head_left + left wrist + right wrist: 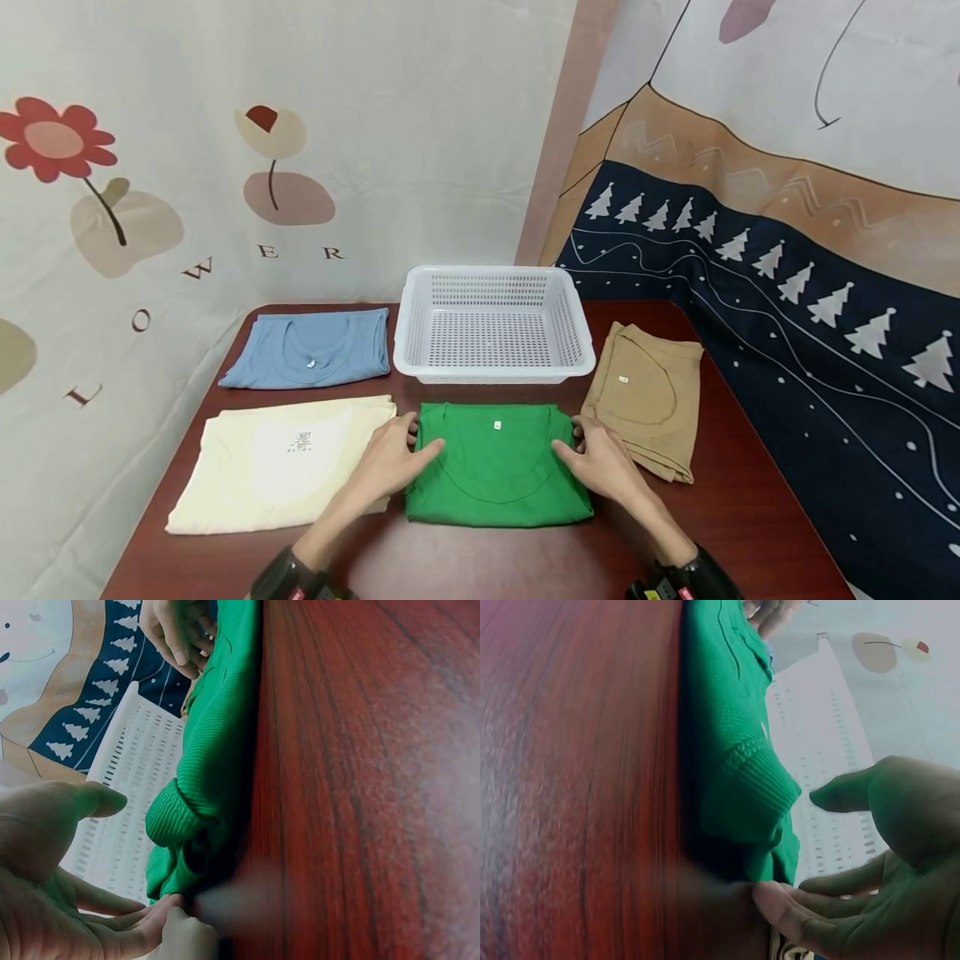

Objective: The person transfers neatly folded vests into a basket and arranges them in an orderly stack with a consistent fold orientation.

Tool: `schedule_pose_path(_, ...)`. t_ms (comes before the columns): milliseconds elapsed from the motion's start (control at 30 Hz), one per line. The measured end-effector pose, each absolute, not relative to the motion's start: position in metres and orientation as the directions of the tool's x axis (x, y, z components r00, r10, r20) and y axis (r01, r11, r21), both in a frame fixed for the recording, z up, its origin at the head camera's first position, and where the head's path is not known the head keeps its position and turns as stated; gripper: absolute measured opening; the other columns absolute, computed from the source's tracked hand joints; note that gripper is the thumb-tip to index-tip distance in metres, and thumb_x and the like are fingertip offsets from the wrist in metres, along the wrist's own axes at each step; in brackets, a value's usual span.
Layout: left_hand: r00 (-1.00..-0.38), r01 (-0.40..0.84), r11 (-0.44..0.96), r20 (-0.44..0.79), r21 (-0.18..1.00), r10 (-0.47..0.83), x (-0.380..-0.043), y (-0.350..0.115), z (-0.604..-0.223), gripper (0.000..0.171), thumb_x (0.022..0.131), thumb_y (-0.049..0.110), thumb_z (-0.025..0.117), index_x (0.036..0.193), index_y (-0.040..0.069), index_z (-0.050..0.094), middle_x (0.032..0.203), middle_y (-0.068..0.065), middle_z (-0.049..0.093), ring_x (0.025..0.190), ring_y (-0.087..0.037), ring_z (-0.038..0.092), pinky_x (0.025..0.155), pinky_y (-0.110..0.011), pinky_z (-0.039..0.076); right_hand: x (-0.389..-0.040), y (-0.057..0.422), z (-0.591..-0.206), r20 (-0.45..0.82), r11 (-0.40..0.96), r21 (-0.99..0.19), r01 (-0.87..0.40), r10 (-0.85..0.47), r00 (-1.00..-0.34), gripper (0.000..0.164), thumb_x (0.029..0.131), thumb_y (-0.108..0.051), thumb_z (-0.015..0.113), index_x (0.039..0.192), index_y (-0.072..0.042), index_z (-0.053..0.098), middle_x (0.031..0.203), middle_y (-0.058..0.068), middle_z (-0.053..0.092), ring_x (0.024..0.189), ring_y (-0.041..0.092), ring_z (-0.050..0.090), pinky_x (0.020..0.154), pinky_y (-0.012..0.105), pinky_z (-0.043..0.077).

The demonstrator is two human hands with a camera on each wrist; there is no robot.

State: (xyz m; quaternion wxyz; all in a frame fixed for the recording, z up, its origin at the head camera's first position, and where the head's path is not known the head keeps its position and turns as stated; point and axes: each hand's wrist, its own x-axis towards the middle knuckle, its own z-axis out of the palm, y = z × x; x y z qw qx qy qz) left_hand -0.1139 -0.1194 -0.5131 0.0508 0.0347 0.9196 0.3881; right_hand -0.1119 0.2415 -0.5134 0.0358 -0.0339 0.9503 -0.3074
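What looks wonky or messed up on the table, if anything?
The tan shirt on the right looks a bit askew: it lies turned sideways, its neck label toward the left, while the green shirt in the middle has its label at the top. I can't see anything spilled or torn.

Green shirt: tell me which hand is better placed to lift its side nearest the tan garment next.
Probably the right hand: its fingertips sit low at that side of the green shirt, next to the tan garment. The left hand is at the opposite side, by the cream garment.
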Motion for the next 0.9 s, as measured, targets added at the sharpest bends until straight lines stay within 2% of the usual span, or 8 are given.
schedule_pose_path(67,-0.993,0.035,0.694,-0.051,0.719,0.104,-0.116,-0.119,-0.515,0.074,0.099,0.042,0.083,0.149,-0.009,0.063,0.122,-0.017,0.079,0.11,-0.029,0.077,0.097,-0.052,0.064,-0.112,0.24,-0.512,-0.073,0.796,-0.605,-0.001,-0.057,-0.996,0.059,0.106,-0.028,0.079,0.149,0.01,0.063,0.12,0.017,0.076,0.094,0.015,0.07,0.084,0.04,0.061)
schedule_pose_path(233,-0.996,0.08,0.698,0.023,0.712,0.09,-0.13,-0.121,-0.534,0.07,0.093,0.047,0.084,0.135,-0.008,0.071,0.104,-0.01,0.079,0.094,-0.019,0.075,0.083,-0.04,0.063,-0.114,0.238,-0.506,-0.134,0.771,-0.632,0.079,-0.008,-0.991,0.061,0.106,-0.03,0.077,0.148,0.012,0.063,0.119,0.017,0.078,0.1,0.022,0.075,0.089,0.047,0.064)
schedule_pose_path(400,-0.999,0.026,0.731,-0.018,0.682,0.052,-0.138,-0.119,-0.537,0.061,0.093,0.043,0.086,0.127,-0.007,0.074,0.099,-0.009,0.079,0.097,-0.025,0.075,0.085,-0.045,0.064,-0.119,0.239,-0.505,-0.168,0.748,-0.655,0.104,-0.01,-0.986,0.058,0.106,-0.033,0.079,0.14,0.013,0.071,0.12,0.021,0.082,0.109,0.034,0.079,0.091,0.05,0.066)
schedule_pose_path(467,-0.999,0.027,0.754,-0.016,0.656,0.05,-0.144,-0.118,-0.544,0.057,0.093,0.043,0.087,0.12,-0.006,0.076,0.095,-0.008,0.078,0.092,-0.026,0.074,0.079,-0.044,0.062,-0.122,0.241,-0.505,-0.188,0.71,-0.696,0.11,-0.032,-0.982,0.059,0.105,-0.034,0.079,0.138,0.015,0.071,0.119,0.025,0.082,0.102,0.033,0.08,0.086,0.048,0.067)
schedule_pose_path(533,-0.999,0.043,0.766,0.006,0.642,0.051,-0.15,-0.119,-0.555,0.052,0.093,0.048,0.088,0.109,0.0,0.077,0.087,-0.004,0.075,0.083,-0.022,0.07,0.07,-0.037,0.057,-0.129,0.247,-0.513,-0.214,0.667,-0.736,0.114,-0.069,-0.974,0.065,0.105,-0.038,0.079,0.138,0.017,0.069,0.117,0.029,0.081,0.092,0.03,0.08,0.079,0.044,0.067)
schedule_pose_path(633,-0.998,0.07,0.773,0.041,0.631,0.057,-0.155,-0.119,-0.567,0.046,0.092,0.052,0.089,0.092,0.009,0.073,0.075,0.003,0.067,0.068,-0.014,0.06,0.059,-0.029,0.046,-0.134,0.249,-0.514,-0.268,0.578,-0.8,0.161,-0.103,-0.958,0.071,0.105,-0.038,0.079,0.14,0.021,0.064,0.119,0.034,0.079,0.081,0.026,0.079,0.074,0.041,0.067)
schedule_pose_path(733,-0.997,0.081,0.773,0.059,0.629,0.056,-0.155,-0.118,-0.568,0.044,0.092,0.05,0.09,0.082,0.014,0.067,0.07,0.004,0.061,0.063,-0.014,0.055,0.055,-0.03,0.043,-0.135,0.247,-0.511,-0.313,0.525,-0.821,0.225,-0.085,-0.946,0.067,0.104,-0.035,0.081,0.139,0.019,0.064,0.122,0.034,0.078,0.087,0.029,0.079,0.079,0.043,0.069)
schedule_pose_path(900,-0.997,0.075,0.758,0.058,0.648,0.049,-0.149,-0.113,-0.55,0.044,0.09,0.042,0.093,0.074,0.015,0.061,0.065,0.003,0.057,0.06,-0.016,0.052,0.054,-0.031,0.041,-0.137,0.241,-0.509,-0.347,0.487,-0.828,0.278,-0.054,-0.936,0.055,0.103,-0.029,0.083,0.135,0.014,0.068,0.121,0.029,0.077,0.095,0.029,0.077,0.081,0.044,0.069)
